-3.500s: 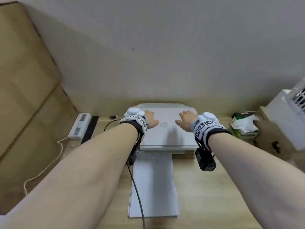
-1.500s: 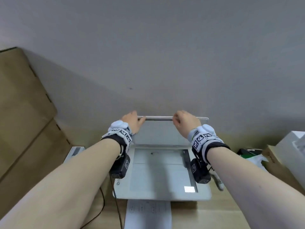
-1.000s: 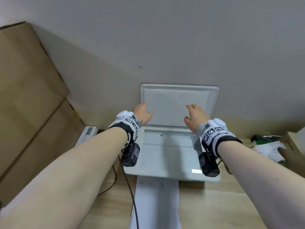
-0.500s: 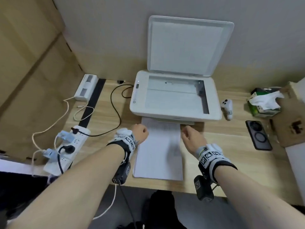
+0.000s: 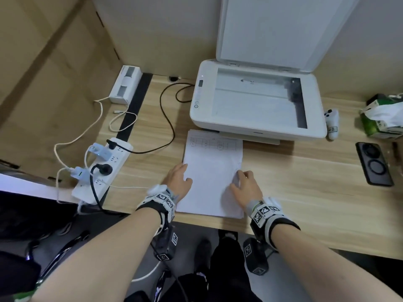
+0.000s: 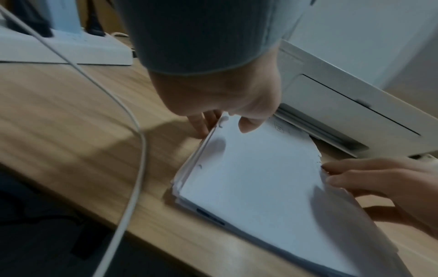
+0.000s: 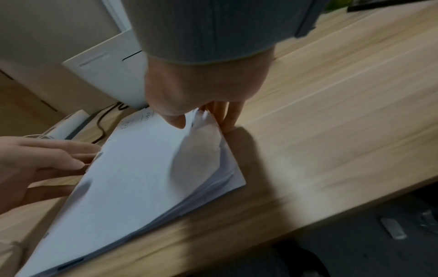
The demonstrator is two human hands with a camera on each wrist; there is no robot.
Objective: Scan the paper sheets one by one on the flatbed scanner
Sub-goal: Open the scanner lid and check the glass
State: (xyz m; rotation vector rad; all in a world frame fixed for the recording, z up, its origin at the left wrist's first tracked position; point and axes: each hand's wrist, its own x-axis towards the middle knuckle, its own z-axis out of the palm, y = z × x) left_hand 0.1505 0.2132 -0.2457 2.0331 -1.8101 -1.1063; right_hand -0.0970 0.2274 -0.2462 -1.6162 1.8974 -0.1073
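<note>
The stack of paper sheets lies on the wooden counter at its near edge, white and mostly blank, with a faint printed table along the far end. The left hand touches its left edge, fingers nearly straight, thumb on top. The right hand pinches the curled right edge of the top sheets. Beyond, touching the stack's far end, the flatbed scanner stands with its lid raised and glass bare.
</note>
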